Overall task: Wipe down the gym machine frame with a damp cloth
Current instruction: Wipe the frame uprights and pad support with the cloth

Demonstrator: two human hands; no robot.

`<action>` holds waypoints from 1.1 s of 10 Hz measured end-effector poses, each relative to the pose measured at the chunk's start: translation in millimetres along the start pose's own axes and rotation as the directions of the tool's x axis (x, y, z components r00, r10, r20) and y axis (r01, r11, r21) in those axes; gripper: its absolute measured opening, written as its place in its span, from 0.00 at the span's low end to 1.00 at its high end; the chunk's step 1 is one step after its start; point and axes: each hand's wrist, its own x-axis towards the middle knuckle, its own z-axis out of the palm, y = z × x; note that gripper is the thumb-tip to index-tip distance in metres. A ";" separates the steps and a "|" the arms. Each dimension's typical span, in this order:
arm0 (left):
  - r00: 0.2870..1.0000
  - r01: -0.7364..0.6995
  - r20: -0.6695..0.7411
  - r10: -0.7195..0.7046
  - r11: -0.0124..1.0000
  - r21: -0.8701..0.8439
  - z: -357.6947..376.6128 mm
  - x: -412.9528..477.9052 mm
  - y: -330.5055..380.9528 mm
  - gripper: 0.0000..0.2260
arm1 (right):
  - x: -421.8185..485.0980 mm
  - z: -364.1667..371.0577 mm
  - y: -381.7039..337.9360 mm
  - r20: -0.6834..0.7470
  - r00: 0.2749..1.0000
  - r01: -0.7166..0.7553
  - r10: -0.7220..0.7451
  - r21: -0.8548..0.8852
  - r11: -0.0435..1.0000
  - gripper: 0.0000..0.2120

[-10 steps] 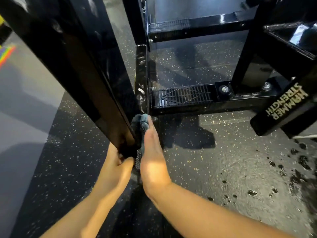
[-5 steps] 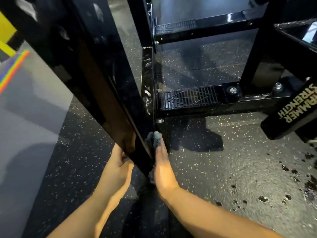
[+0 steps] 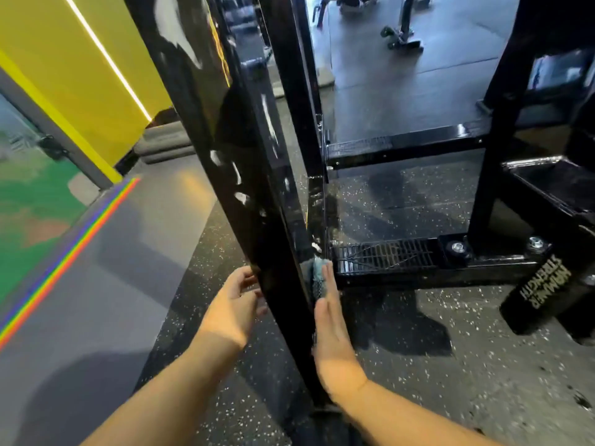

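From the head camera, a person is crouching close to a glossy black post [image 3: 244,175] of the gym machine frame, which is leaning across the middle of the picture from the upper left down to the floor between the two forearms. The right hand [image 3: 331,336] is lying flat along the right face of this post, its fingers [image 3: 330,284] straight and held together, and it is pressing a small blue-grey cloth [image 3: 318,273] against the metal. The cloth is showing only at the fingertips, squeezed between the hand and the post, low on the post and level with the near crossbar [image 3: 386,255]. The left hand [image 3: 231,307] is sitting at the opposite, left face of the post, palm turned toward it, with the fingers [image 3: 248,280] loosely bent and slightly apart and holding nothing; whether the tips are touching the metal is hard to tell. The crossbar, carrying a ribbed tread, is running off to the right from the base of the frame and ending in a plate with two bolts [image 3: 457,247]. Just beyond it a black tube with a printed label [image 3: 541,286] is angling down to the speckled rubber floor [image 3: 450,365], where a few dark wet spots [image 3: 579,399] are showing at the far right. To the left, a rainbow stripe [image 3: 64,262] is edging the grey floor below a yellow wall [image 3: 64,59].
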 end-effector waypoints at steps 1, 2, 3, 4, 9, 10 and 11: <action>0.995 -0.096 0.010 0.096 0.995 -0.041 -7.5 -7.3 32.8 0.17 | 33.1 11.4 -60.7 0.032 0.960 0.279 -0.278 -0.017 0.960 0.26; 0.986 -0.169 -0.018 0.168 0.977 -0.132 -14.7 -15.7 58.0 0.20 | 41.6 14.0 -67.2 0.102 0.855 0.516 -0.508 -0.070 0.854 0.24; 0.979 -0.203 -0.009 0.203 0.969 -0.141 -14.2 -26.5 74.5 0.20 | 18.7 2.1 -26.4 0.182 0.806 0.589 -0.563 -0.158 0.793 0.26; 0.973 -0.224 0.019 0.231 0.957 -0.186 -13.2 -32.5 88.2 0.19 | 42.1 4.9 -58.1 0.169 0.852 0.512 -0.495 -0.077 0.855 0.26; 0.934 -0.343 -0.069 0.352 0.818 -0.462 -41.8 -25.1 159.6 0.19 | 94.7 9.0 -164.5 0.257 0.894 0.419 -0.366 -0.191 0.888 0.27; 0.918 -0.379 -0.081 0.388 0.801 -0.463 -41.8 -21.9 185.3 0.21 | 111.0 27.5 -203.6 0.182 0.889 0.442 -0.420 -0.102 0.891 0.23; 0.927 -0.349 -0.042 0.373 0.815 -0.462 -39.2 -21.6 194.2 0.23 | 86.2 7.6 -139.4 0.274 0.873 0.448 -0.403 -0.128 0.885 0.26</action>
